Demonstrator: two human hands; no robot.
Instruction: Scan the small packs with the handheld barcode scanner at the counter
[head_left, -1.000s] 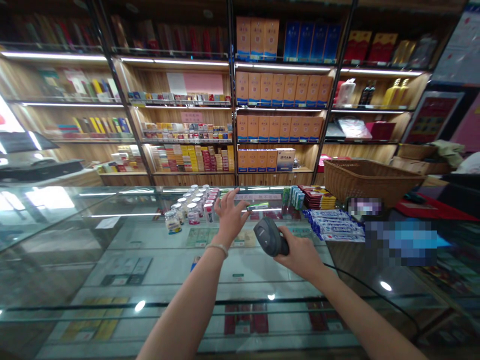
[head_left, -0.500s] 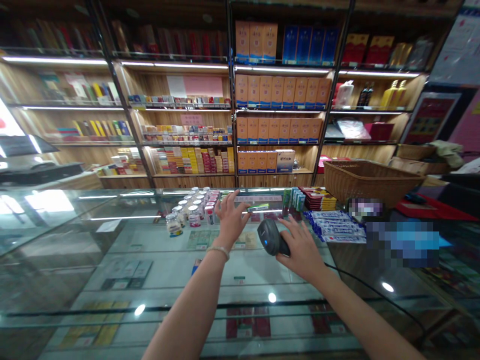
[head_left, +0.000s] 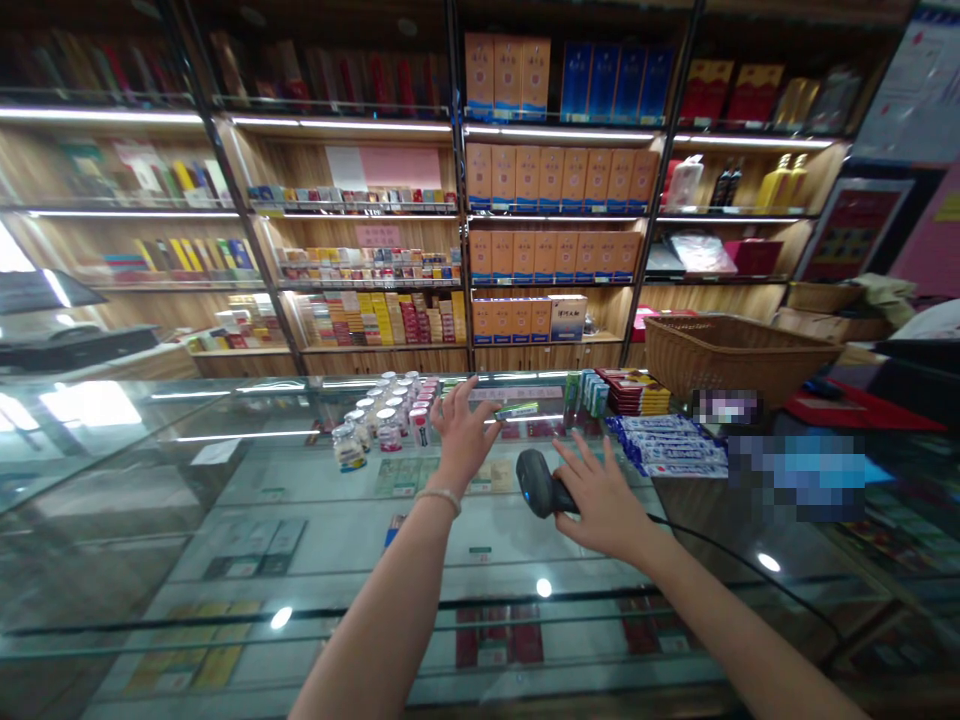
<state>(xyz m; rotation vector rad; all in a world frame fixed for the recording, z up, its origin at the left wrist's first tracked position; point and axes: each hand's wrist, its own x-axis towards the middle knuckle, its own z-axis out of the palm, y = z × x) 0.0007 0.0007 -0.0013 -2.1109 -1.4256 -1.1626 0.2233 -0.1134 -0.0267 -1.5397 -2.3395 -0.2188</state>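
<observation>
My left hand (head_left: 466, 430) is over the glass counter (head_left: 315, 540), its fingers apart. Its fingertips are beside a slim green packet (head_left: 519, 409); whether they touch it I cannot make out. My right hand (head_left: 604, 495) has its fingers spread too, with a black barcode scanner (head_left: 535, 483) at its thumb side. The scanner's handle runs between thumb and palm, partly hidden, and a small blue light shows on its head. Left of my left hand stand several white-lidded jars (head_left: 349, 448) and a pink-and-white can (head_left: 420, 425).
Blue-and-white packets (head_left: 667, 447) lie right of my right hand, with red boxes (head_left: 624, 391) behind them. A wicker basket (head_left: 739, 360) stands at the right. The scanner's black cable (head_left: 739, 560) crosses the counter. Shelves of orange boxes (head_left: 555, 258) line the back.
The scanner's head has tipped lower and turned slightly, and my right fingers have spread farther from it. My left hand stays almost where it was. The view has shifted slightly.
</observation>
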